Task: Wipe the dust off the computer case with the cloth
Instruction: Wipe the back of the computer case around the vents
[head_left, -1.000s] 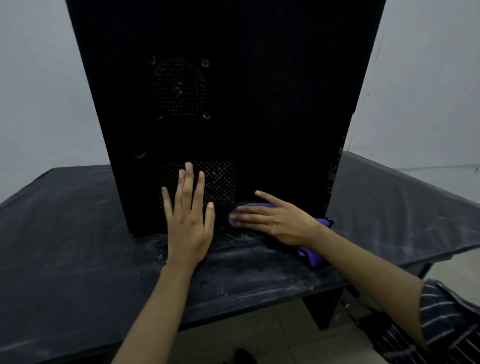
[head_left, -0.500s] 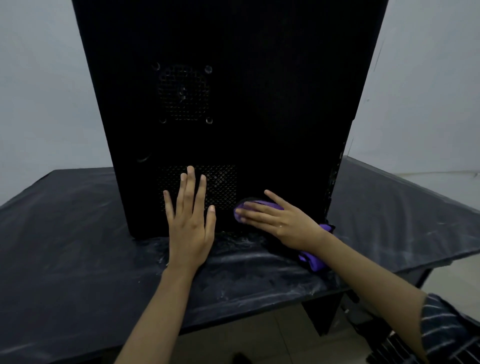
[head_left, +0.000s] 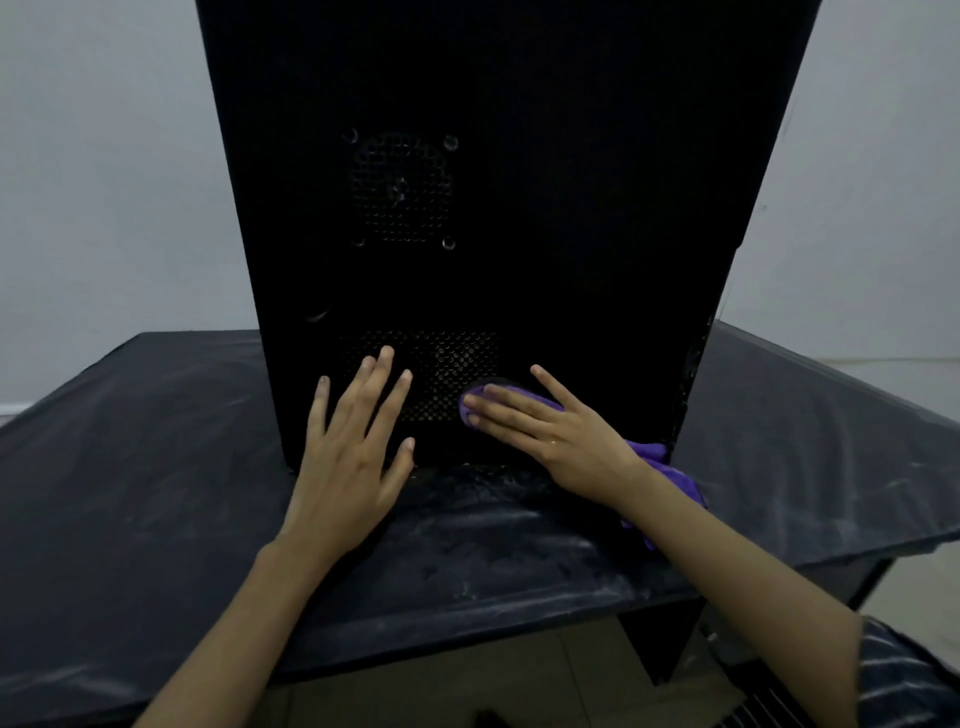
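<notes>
A tall black computer case stands upright on the table, its near panel facing me with a square vent high up and a wide vent low down. My left hand lies flat against the lower panel, fingers spread over the low vent, holding nothing. My right hand presses a purple cloth flat against the panel just right of the low vent. Most of the cloth is hidden under the palm; its tail hangs by my wrist.
The case rests on a table covered with a black, dust-streaked plastic sheet. The table's front edge is close to me, with tiled floor below. Pale walls stand behind and to both sides.
My right hand has slid the cloth a little up the lower panel. My left hand has stayed flat on the case, with the fingers spreading slightly.
</notes>
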